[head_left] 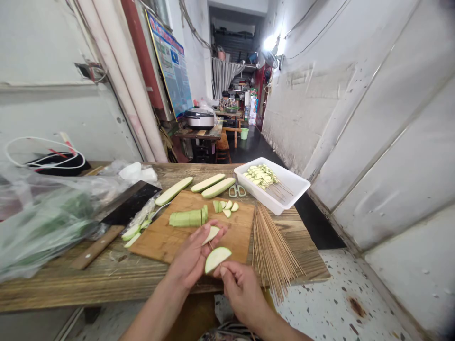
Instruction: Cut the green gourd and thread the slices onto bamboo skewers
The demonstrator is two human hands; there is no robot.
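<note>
My left hand (pixel 190 255) is turned palm up over the front of the cutting board (pixel 156 241), its fingers round a pale green vegetable slice (pixel 211 235). Just right of it, my right hand (pixel 241 289) pinches a thin stick near a second, half-round slice (pixel 217 259). The stick is mostly hidden by the slices and fingers. On the board lie a row of cut slices (pixel 186 218) and a few small pieces (pixel 227 208). A fan of wooden sticks (pixel 272 251) rests to the right of the board.
A white tray (pixel 280 207) of skewered slices stands at the back right, beside scissors (pixel 237 191). Halved vegetables (pixel 174 190) lie behind the board. A cleaver (pixel 103 244) and plastic bags (pixel 46 227) are at the left. A person (pixel 225 100) sits far back.
</note>
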